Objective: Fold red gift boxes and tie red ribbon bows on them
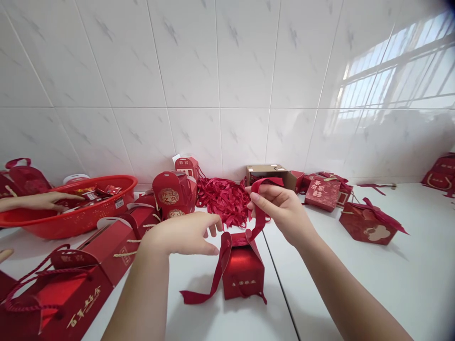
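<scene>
A small red gift box [245, 270] with gold lettering stands upright on the white table in front of me. A dark red ribbon [212, 286] runs through its top; one end trails on the table to the left. The other end rises to my right hand [275, 206], which pinches it between thumb and fingers above the box. My left hand [192, 232] hovers at the box's upper left, fingers loosely curled and apart, holding nothing. A heap of red ribbons [223, 199] lies behind the box.
At left, another person's hand [46, 201] reaches into a red plastic basket [81, 222] of wrapped sweets. Red gift boxes [88, 289] line the left side. A cardboard box [266, 169] stands by the tiled wall. A ribbon-tied box [369, 227] sits at right.
</scene>
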`<state>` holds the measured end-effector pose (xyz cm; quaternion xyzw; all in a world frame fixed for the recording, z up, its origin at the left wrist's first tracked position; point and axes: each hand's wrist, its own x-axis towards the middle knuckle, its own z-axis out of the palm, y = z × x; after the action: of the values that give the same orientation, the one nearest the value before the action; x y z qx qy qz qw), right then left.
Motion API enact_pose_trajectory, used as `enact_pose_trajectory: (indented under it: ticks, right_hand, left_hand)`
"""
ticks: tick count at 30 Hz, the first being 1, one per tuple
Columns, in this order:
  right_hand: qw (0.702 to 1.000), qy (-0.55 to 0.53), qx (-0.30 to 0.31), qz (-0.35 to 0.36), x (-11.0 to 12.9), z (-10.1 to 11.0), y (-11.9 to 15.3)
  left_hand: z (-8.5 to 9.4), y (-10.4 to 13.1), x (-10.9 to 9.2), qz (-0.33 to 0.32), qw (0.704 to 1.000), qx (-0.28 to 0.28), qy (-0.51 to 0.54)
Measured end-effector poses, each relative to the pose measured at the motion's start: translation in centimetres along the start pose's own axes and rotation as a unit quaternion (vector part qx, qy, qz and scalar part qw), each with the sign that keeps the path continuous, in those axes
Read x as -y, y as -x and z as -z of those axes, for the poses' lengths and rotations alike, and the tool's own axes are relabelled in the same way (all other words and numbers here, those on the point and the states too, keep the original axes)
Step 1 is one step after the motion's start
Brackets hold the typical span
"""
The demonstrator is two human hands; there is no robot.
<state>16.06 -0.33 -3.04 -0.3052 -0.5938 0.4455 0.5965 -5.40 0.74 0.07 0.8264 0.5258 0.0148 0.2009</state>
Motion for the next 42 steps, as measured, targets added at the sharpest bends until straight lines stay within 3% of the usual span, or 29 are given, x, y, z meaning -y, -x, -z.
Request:
enact_pose_trajectory:
  ticks: [4, 8, 16, 21, 24, 28, 33, 38, 42]
  right_hand:
    - [0.999, -0.012, -0.038, 0.025, 0.3, 0.8, -0.1]
    - [0.997, -0.019, -0.053, 0.06, 0.7, 1.5, -0.2]
    - [0.993, -0.025, -0.087, 0.071, 1.3, 2.6, -0.3]
    - [0.995, -0.012, -0.083, 0.06, 1.3, 2.7, -0.4]
    - [0.995, 0.003, -0.086, 0.051, 1.1, 2.7, -0.4]
    - [0.995, 0.003, -0.084, 0.051, 1.1, 2.9, -0.4]
    - [0.993, -0.007, -0.093, 0.066, 1.2, 3.2, -0.5]
    - [0.992, 0.01, -0.095, 0.078, 1.1, 3.2, -0.5]
    - [0.99, 0.038, -0.094, 0.098, 1.2, 3.2, -0.6]
  left_hand:
    - [-1.1, -2.5, -0.1, 0.048, 0.997, 0.053, -0.034]
    - [-2.1, -4.4, -0.6, 0.013, 0.994, 0.104, -0.02]
    - [-1.4, -3.3, -0.2, -0.056, 0.997, 0.035, 0.03]
    - [-1.6, -3.9, -0.2, -0.004, 0.995, 0.095, -0.01]
    - [-2.0, -4.6, -0.3, -0.012, 0.993, 0.115, -0.005]
    - [-1.9, -4.5, -0.2, -0.021, 0.995, 0.093, 0.006]
    - [-0.7, -2.8, -0.4, -0.044, 0.998, 0.006, 0.042]
    - [-0.1, -1.6, -0.7, -0.085, 0.988, 0.017, 0.13]
    - [0.0, -0.8, -1.0, -0.08, 0.97, -0.023, 0.23]
